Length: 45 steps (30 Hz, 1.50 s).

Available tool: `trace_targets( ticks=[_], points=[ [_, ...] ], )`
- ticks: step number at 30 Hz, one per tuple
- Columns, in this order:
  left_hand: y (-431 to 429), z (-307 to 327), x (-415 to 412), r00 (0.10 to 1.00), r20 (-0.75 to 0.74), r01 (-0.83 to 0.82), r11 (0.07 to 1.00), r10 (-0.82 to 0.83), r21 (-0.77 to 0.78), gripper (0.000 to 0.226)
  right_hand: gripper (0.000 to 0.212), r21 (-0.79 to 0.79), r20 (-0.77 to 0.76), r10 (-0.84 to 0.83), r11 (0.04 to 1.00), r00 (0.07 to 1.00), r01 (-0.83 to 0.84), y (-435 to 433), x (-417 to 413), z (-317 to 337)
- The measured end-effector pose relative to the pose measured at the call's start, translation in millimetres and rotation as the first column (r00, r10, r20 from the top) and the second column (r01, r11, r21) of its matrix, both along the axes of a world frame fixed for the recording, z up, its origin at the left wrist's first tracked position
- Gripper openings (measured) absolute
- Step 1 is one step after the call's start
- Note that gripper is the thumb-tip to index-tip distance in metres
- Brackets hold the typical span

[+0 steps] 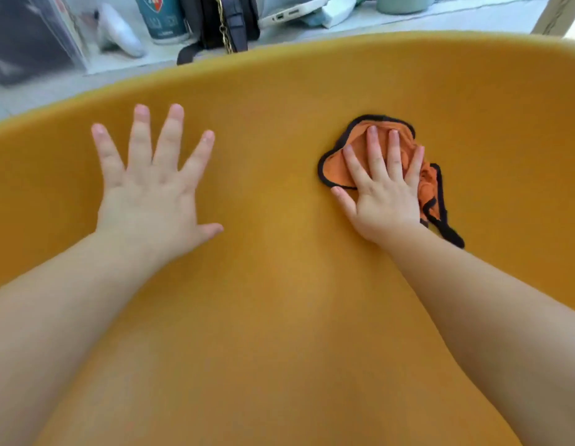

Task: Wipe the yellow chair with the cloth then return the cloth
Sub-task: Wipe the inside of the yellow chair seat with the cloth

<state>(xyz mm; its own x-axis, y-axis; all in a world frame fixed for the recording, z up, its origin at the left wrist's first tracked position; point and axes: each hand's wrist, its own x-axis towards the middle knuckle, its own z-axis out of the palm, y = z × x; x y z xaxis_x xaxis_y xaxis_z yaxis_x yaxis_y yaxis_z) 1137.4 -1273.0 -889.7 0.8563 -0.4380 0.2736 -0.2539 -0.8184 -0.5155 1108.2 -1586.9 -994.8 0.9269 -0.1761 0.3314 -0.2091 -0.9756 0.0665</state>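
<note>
The right hand (384, 194) presses a crumpled black-edged orange cloth (336, 169) flat-fingered onto the smooth yellow chair (279, 284), the left hand (151, 194) lies splayed and empty, and a black chain-strapped bag (228, 20) stands beyond the rim.

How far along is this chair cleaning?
Midway, it seems. The right hand presses the orange cloth flat on the yellow chair; the left hand rests spread beside it. How much is already wiped doesn't show. Returning the cloth remains.
</note>
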Motion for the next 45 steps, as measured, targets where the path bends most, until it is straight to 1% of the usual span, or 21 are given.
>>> trace_targets(
  ticks=[2, 4, 8, 10, 12, 14, 15, 17, 19, 23, 25, 27, 29, 31, 33, 35, 36, 38, 41, 43, 45],
  points=[
    [5.6, 27.8, 23.6, 0.995, 0.102, 0.03, 0.992, -0.017, -0.126, 0.121, 0.075, -0.015, 0.091, 0.006, 1.0, 0.996, -0.005, -10.6, 21.4, 21.7],
    [12.9, 45.2, 43.5, 0.992, 0.117, -0.017, 0.979, 0.042, -0.205, 0.125, 0.078, 0.015, 0.169, 0.009, 1.0, 0.986, -0.012, -9.1, 37.8, 30.6],
    [11.3, 44.6, 59.3, 0.987, 0.039, -0.147, 0.978, 0.154, -0.149, 0.14, 0.087, 0.201, 0.273, 0.045, 0.974, 0.961, -0.103, 58.1, 61.1, 18.4],
    [10.1, 40.0, 60.0, 0.989, 0.035, -0.135, 0.974, 0.143, -0.182, 0.137, 0.087, 0.209, 0.273, 0.191, 0.945, 0.943, -0.252, 113.9, 61.1, 8.2],
    [11.5, 40.6, 58.7, 0.993, 0.029, -0.104, 0.966, 0.114, -0.238, 0.123, 0.08, 0.145, 0.232, 0.414, 0.88, 0.88, -0.452, 161.5, 52.7, 2.1],
    [14.0, 43.6, 57.2, 0.997, 0.007, -0.077, 0.954, 0.082, -0.29, 0.108, 0.07, 0.029, 0.195, 0.569, 0.811, 0.799, -0.584, 167.9, 51.7, 2.6],
    [14.6, 45.0, 56.1, 0.998, -0.008, -0.069, 0.951, 0.07, -0.303, 0.103, 0.065, -0.032, 0.215, 0.578, 0.81, 0.787, -0.586, 154.8, 57.4, 7.7],
    [15.1, 44.6, 54.2, 0.998, -0.023, -0.069, 0.948, 0.065, -0.311, 0.099, 0.059, -0.087, 0.305, 0.454, 0.889, 0.838, -0.45, 117.9, 72.8, 22.9],
    [14.9, 42.6, 54.2, 0.998, -0.013, -0.065, 0.949, 0.065, -0.308, 0.096, 0.059, -0.007, 0.394, 0.252, 0.962, 0.884, -0.271, 81.8, 85.8, 39.6],
    [20.4, 39.9, 57.0, 1.0, 0.002, -0.016, 0.939, 0.017, -0.344, 0.088, 0.061, 0.109, 0.461, 0.109, 0.978, 0.881, -0.178, 101.6, 100.3, 53.5],
    [24.1, 40.0, 58.2, 1.0, 0.0, 0.011, 0.928, -0.012, -0.373, 0.087, 0.063, 0.084, 0.468, 0.166, 0.969, 0.868, -0.231, 135.9, 103.1, 46.8],
    [26.2, 39.0, 58.0, 0.999, 0.008, 0.033, 0.922, -0.032, -0.386, 0.088, 0.063, -0.017, 0.441, 0.335, 0.931, 0.833, -0.365, 169.7, 95.1, 29.7],
    [26.5, 38.1, 57.1, 0.999, 0.021, 0.043, 0.924, -0.038, -0.38, 0.088, 0.061, -0.123, 0.32, 0.522, 0.85, 0.791, -0.512, 181.4, 76.0, 6.2],
    [26.4, 36.9, 56.6, 0.999, 0.028, 0.037, 0.935, -0.029, -0.353, 0.087, 0.061, -0.148, 0.207, 0.604, 0.797, 0.769, -0.586, 156.2, 58.4, -13.5],
    [25.5, 35.6, 56.8, 0.999, 0.029, 0.025, 0.938, -0.016, -0.344, 0.087, 0.069, -0.061, 0.235, 0.467, 0.882, 0.852, -0.467, 108.3, 52.1, -19.5],
    [24.1, 34.1, 57.5, 0.999, 0.041, 0.026, 0.935, -0.013, -0.353, 0.085, 0.087, 0.096, 0.296, 0.119, 0.984, 0.948, -0.153, 63.2, 54.7, -8.6],
    [23.7, 33.8, 57.8, 0.999, 0.049, 0.031, 0.93, -0.014, -0.366, 0.084, 0.097, 0.169, 0.295, -0.032, 0.985, 0.955, -0.019, 51.4, 58.9, 2.1],
    [23.6, 33.9, 58.2, 0.998, 0.055, 0.043, 0.915, -0.023, -0.401, 0.083, 0.107, 0.247, 0.31, -0.173, 0.964, 0.935, 0.097, 59.9, 75.9, 23.3],
    [24.9, 33.3, 58.4, 0.998, 0.061, 0.056, 0.906, -0.033, -0.42, 0.082, 0.104, 0.275, 0.387, -0.106, 0.962, 0.916, -0.004, 118.1, 100.7, 48.9],
    [25.6, 31.8, 59.7, 0.996, 0.074, 0.068, 0.904, -0.041, -0.423, 0.082, 0.094, 0.183, 0.482, 0.076, 0.966, 0.873, -0.185, 164.1, 103.6, 50.6],
    [26.2, 31.1, 60.3, 0.995, 0.088, 0.081, 0.901, -0.048, -0.426, 0.083, 0.085, 0.088, 0.538, 0.271, 0.923, 0.798, -0.373, 199.4, 92.4, 41.7]
  ],
)
